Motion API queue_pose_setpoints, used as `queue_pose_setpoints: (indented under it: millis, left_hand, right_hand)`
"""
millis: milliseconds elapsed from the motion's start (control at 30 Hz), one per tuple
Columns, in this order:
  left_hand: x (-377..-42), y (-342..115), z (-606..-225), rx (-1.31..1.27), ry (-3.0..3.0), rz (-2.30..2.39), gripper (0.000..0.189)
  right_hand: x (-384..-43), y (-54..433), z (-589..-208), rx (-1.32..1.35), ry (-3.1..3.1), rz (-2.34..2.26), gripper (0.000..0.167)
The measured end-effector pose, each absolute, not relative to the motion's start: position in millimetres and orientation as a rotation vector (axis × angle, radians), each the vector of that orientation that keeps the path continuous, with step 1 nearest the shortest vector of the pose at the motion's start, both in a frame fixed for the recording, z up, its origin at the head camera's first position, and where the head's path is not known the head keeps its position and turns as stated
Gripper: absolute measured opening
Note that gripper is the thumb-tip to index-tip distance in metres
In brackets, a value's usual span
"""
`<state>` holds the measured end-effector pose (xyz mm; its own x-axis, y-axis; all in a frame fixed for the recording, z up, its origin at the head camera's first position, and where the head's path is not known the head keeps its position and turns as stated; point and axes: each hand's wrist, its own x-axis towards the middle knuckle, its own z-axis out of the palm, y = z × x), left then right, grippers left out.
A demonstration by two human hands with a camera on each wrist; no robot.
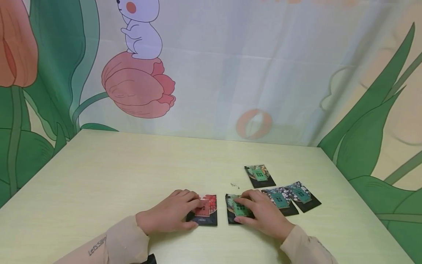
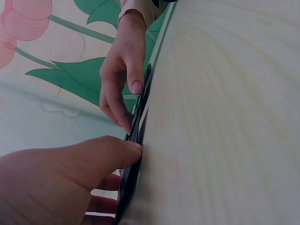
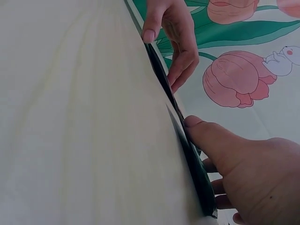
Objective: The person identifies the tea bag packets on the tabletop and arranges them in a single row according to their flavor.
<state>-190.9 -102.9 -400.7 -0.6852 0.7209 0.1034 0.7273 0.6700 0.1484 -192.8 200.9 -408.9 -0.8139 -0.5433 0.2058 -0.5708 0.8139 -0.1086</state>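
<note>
A flat red and dark packet (image 1: 211, 209) lies on the table under my left hand (image 1: 173, 212). My left fingers rest across its left part, with the thumb at its near edge, holding it. To its right, across a narrow gap, a green and dark packet (image 1: 231, 212) lies under my right hand (image 1: 262, 213). That hand's fingers and thumb are bent over it and grip it between far and near sides. Both wrist views look along the tabletop, so the left packet (image 2: 129, 187) and right packet (image 3: 199, 187) appear as thin dark edges.
Two blue-green floral packets, one nearer (image 1: 281, 200) and one farther right (image 1: 301, 195), lie beside my right hand. Another green packet (image 1: 259, 176) lies farther back. Small dark specks (image 1: 234, 185) mark the pale table (image 1: 132, 165). A printed curtain (image 1: 204, 73) hangs behind it.
</note>
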Motion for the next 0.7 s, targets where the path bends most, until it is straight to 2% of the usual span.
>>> queue_pose_setpoints:
  millis: [700]
  left_hand:
    - [-192, -104, -402, -1.24, -2.812, -0.244, 0.047]
  right_hand:
    - [-193, 185, -408, 0.926, -2.826, 0.25, 0.061]
